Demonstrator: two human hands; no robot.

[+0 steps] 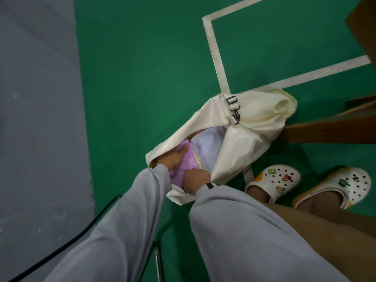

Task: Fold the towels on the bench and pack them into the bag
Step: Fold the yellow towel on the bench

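Head view: cream bag (pixel 240 139) lies on the green floor (pixel 142 68), zip open, mouth spread wide; its strap buckle and clip (pixel 234 109) sit on top near the far end; inside, a purple towel (pixel 188 159) lies at the near end, a white towel (pixel 209 145) just beside it toward the far end, with a thin yellow edge showing between the two; left hand (pixel 175 157) is open and flat, fingers extended, pressing on the purple towel just inside the bag's left lip; right hand (pixel 196 180) is curled, fingertips pinching or pushing the near part of the purple towel, exact grip cannot be told; both arms in grey sleeves (pixel 126 231); person's feet in white clogs (pixel 274 180) stand just right of the bag; white tape lines (pixel 215 51) cross the floor beyond; wooden table (pixel 325 127) edge at right, touching the bag's far end; black cable (pixel 81 235) runs along the floor at lower left.
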